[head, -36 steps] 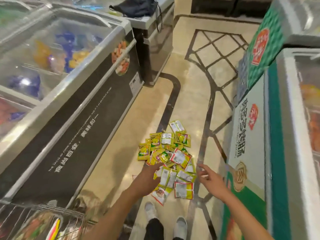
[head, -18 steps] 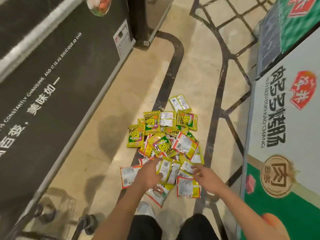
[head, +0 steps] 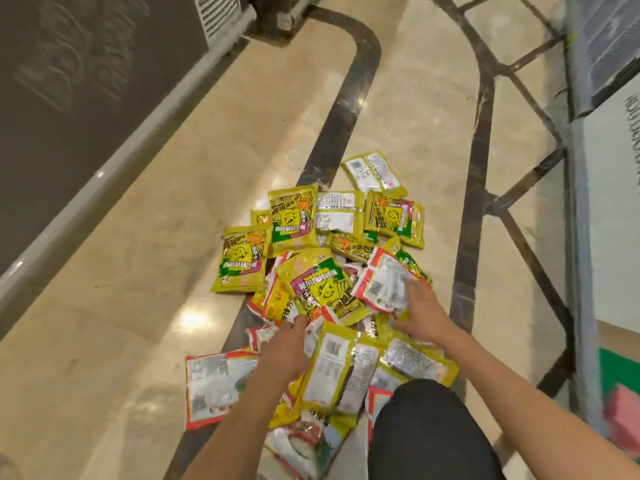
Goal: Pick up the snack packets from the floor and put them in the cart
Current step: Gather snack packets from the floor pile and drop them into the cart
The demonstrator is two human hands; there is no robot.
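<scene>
Several yellow and red-edged snack packets [head: 313, 289] lie heaped on the polished floor [head: 138, 271] straight below me. My left hand [head: 282, 349] is pushed into the near left side of the heap, its fingertips buried among the packets. My right hand [head: 420, 315] rests on the right side, fingers curled over a crumpled white packet with a red edge [head: 382, 287]. A yellow packet lying white back up [head: 329, 370] sits between my forearms. The cart is out of view.
A dark freezer front with a metal rail [head: 104, 174] runs along the left. A freezer cabinet with a white and green panel [head: 609, 237] stands close on the right. My knee in dark trousers [head: 429, 431] is bent low at the bottom.
The view has dropped close to the floor as I crouched. Both hands went from hovering over the near edge of the heap into it. The cart corner left the view.
</scene>
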